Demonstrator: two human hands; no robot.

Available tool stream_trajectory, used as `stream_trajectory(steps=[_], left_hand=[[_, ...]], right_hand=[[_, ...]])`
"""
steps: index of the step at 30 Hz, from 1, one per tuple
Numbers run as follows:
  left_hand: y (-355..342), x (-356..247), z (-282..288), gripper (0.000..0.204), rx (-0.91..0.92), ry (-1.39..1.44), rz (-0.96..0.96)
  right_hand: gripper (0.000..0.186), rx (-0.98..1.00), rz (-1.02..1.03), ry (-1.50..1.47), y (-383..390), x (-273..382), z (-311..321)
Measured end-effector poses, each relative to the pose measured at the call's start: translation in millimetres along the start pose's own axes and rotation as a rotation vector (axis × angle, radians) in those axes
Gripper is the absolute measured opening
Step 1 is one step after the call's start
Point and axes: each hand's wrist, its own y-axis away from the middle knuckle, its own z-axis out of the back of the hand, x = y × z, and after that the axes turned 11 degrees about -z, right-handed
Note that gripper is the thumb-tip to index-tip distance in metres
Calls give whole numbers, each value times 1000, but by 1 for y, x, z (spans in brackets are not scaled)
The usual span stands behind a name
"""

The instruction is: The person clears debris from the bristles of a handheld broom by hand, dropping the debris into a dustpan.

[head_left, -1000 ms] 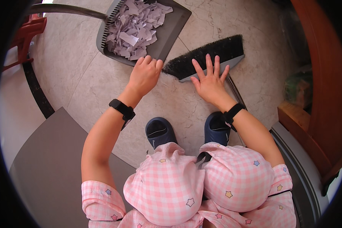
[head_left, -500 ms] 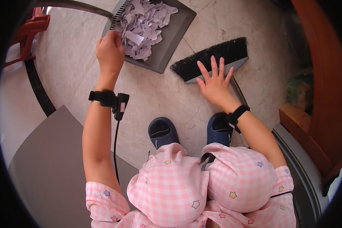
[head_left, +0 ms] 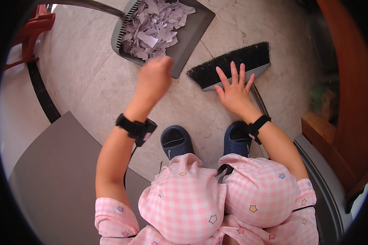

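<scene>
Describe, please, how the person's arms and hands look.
The left hand and right hand are gloveless. The black left wrist strap bears a black box with a pinkish label; a thin black cable shows below. The right wrist strap is black too. The left sleeve and right sleeve are short pink-and-white gingham, printed with small stars.

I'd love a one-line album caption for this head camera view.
A curled left hand near a grey dustpan of paper scraps, the right hand spread over a black-bristled broom head.

Soft light, left hand [head_left: 154,81] perhaps blurred
</scene>
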Motion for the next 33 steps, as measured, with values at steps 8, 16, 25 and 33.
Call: stream_trajectory(steps=[8,16,25,33], left_hand=[[-26,0,-65,16,233,-116,-263],[-34,-20,-76,7,208,-179,-254],[-41,-7,-44,5,-261,-327,143],[-48,24,4,6,-329,-423,360]], right_hand=[[58,-7,7,3,-10,-25,-16],[58,7,-4,-8,-6,-51,-9],[59,9,-5,-18,-2,-50,-5],[58,44,-28,9,2,-46,-6]])
